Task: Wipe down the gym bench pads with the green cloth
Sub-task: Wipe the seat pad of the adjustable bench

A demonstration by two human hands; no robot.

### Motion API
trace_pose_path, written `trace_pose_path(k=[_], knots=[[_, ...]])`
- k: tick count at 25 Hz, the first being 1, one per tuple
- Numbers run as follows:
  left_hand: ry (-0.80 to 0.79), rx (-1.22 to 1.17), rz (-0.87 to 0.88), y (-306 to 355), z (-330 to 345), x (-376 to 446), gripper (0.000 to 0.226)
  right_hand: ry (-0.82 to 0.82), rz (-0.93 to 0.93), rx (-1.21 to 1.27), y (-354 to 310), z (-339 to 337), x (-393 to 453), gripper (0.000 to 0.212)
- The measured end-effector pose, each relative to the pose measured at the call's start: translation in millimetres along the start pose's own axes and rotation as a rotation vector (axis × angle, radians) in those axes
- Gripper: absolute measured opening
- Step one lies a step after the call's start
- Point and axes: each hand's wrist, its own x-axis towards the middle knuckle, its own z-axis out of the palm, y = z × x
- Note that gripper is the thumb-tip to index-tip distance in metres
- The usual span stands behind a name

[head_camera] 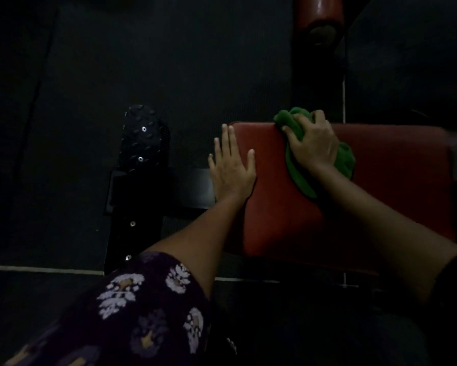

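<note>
A red bench pad (380,186) fills the middle right of the head view. My right hand (313,142) grips the bunched green cloth (298,178) and presses it on the pad's far edge. The cloth sticks out beyond my fingers and trails back under my wrist. My left hand (231,165) lies flat with straight fingers on the pad's left edge. A second red pad (318,14) stands further off at the top.
A black studded footplate (142,136) on a dark metal frame (134,207) sits left of the pad. Dark rubber floor mats (116,62) surround the bench. A pale floor line (50,270) runs below. My patterned sleeve (142,313) fills the lower left.
</note>
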Motion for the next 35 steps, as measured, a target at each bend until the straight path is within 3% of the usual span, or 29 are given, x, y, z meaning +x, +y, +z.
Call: trace_pose_path(k=[9,11,16,20,23,26,28,35], knots=[[-0.010,0.002,-0.023,3,-4,2,0.076,-0.090,-0.001,-0.058,-4,-7,10,0.043],[-0.023,0.006,-0.043,3,-4,4,0.074,-0.208,0.010,-0.072,-11,-14,25,0.043],[0.029,0.013,-0.101,15,-11,8,0.069,-0.664,-0.254,-0.010,-61,-16,87,0.052],[0.070,0.075,-0.122,32,-18,33,0.061,-0.872,-0.310,0.011,-28,-34,104,0.047],[-0.066,0.141,-0.084,37,-12,39,0.063,-0.876,-0.240,0.032,2,-48,105,0.044],[-0.068,0.217,-0.097,37,-11,41,0.073,-0.813,-0.327,-0.004,-24,-36,104,0.042],[-0.077,0.271,-0.084,39,-13,44,0.075,-0.863,-0.369,0.022,-38,-30,105,0.043],[-0.166,0.397,-0.110,57,-16,52,0.058,-0.916,-0.019,-0.325,47,-62,125,0.050]])
